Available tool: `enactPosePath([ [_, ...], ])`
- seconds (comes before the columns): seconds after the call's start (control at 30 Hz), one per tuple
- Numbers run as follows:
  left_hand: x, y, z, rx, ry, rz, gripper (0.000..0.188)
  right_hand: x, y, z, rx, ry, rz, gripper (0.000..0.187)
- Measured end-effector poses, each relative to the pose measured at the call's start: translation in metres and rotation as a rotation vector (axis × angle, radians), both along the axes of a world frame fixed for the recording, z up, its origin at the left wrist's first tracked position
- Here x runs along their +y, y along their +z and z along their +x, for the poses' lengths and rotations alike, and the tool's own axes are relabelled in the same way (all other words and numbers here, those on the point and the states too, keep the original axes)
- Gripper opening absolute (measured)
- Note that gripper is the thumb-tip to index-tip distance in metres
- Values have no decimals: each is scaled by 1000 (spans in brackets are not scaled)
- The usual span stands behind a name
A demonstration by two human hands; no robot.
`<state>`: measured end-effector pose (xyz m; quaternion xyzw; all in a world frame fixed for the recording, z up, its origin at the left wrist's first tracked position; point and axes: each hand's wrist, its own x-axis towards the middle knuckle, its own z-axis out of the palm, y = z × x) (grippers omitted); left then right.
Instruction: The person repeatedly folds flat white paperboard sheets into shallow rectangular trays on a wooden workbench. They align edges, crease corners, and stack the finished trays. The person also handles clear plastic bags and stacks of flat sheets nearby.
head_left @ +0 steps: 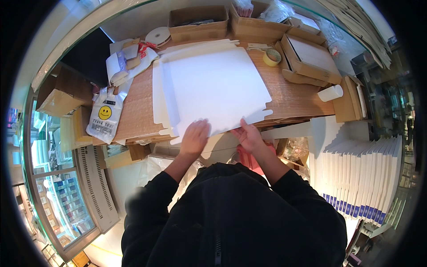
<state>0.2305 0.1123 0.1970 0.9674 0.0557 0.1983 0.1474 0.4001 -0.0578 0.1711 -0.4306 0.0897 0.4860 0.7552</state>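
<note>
A large white die-cut cardboard sheet with tabs along its edges lies on the wooden table in front of me. More white sheets show under its left side. My left hand rests on the near edge of the top sheet, left of the middle, fingers stretched out and lying flat. At the same edge further right, my right hand grips the sheet, its thumb on top and its fingers partly hidden at the rim. The near edge reaches past the table's front.
Along the table's back stand open cardboard boxes. To the right are a tape roll, flat brown boxes and a white cylinder. A smiley-face plastic bag hangs at the left. White upright panels stand lower right.
</note>
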Motion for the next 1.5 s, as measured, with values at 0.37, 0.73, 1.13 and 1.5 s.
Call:
enactPosePath([
  [0.37,25,-43,-32,-30,36,-196,42,-13,15,9,-2014,517,-383,31],
  [0.73,58,-29,11,242,213,-258,23,30,6,62,-1785,634,-515,24],
  [1.13,62,-38,8,160,-194,251,12,48,-9,33,-2099,419,-272,19],
  [1.5,53,-31,19,373,-132,317,10,73,-14,3,-2039,587,-270,14],
])
